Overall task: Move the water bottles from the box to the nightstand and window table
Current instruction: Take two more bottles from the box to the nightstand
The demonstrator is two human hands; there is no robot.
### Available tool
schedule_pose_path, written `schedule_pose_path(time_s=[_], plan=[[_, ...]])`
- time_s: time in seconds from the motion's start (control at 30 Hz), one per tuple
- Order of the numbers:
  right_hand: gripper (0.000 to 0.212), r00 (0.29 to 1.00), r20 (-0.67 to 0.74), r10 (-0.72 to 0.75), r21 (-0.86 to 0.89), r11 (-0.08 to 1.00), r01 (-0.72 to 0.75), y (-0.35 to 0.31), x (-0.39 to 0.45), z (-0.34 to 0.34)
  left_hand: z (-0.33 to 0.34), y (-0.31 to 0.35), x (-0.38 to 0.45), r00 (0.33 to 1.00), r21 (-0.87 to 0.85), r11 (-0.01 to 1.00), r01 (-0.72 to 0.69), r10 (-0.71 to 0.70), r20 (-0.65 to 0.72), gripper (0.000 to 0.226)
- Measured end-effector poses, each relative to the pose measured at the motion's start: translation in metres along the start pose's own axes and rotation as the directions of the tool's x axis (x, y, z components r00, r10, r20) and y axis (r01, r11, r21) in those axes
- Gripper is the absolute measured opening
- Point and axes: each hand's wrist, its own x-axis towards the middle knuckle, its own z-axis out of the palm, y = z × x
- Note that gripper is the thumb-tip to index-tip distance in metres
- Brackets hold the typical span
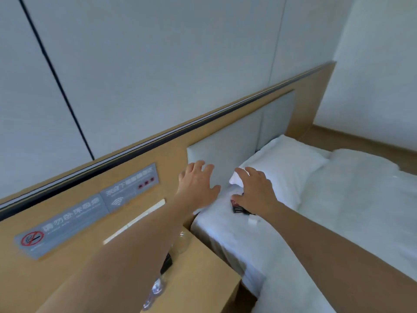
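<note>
Item: left hand and right hand, both spread and empty (clear plastic water bottles at seven o'clock on tan wooden nightstand); withdraw without toppling them.

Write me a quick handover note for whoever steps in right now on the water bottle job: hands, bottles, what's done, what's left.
Left hand: open, fingers spread, holding nothing, reaching toward the headboard.
Right hand: open, holding nothing, over a small dark item on the bed.
Bottles: two clear water bottles appear to be on the nightstand, one near its back, one at the front edge, both partly hidden by the left forearm.
Done: the nightstand seems stocked.
Left: the box and the window table are out of view, so check those next.
</note>
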Motion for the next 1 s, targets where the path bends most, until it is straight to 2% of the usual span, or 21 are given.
schedule_pose_path(time_s=[0.2,0.47,0.57,0.73,1.0], plan=[[0.082,0.947,-0.132,0.291,-0.045,0.953,-0.299,0.116,-0.088,-0.065,0.019,0.160,0.008,0.949,-0.044,0.949,-0.312,0.313,0.039,0.068],[0.083,0.761,-0.285,0.582,-0.053,0.784,-0.619,0.278,-0.271,-0.148,0.048,0.397,-0.048,0.779,-0.107,0.777,-0.620,0.626,0.033,0.068],[0.084,0.670,-0.323,0.669,-0.058,0.692,-0.719,0.336,-0.358,-0.177,0.067,0.496,-0.092,0.676,-0.130,0.675,-0.727,0.736,0.037,0.069],[0.085,0.491,-0.369,0.790,-0.042,0.513,-0.857,0.411,-0.507,-0.209,0.097,0.655,-0.193,0.465,-0.191,0.462,-0.866,0.885,0.032,0.069],[0.080,0.095,-0.392,0.915,0.086,0.139,-0.987,0.470,-0.728,-0.245,0.122,0.850,-0.355,0.123,-0.317,0.119,-0.941,0.992,0.008,0.065]])
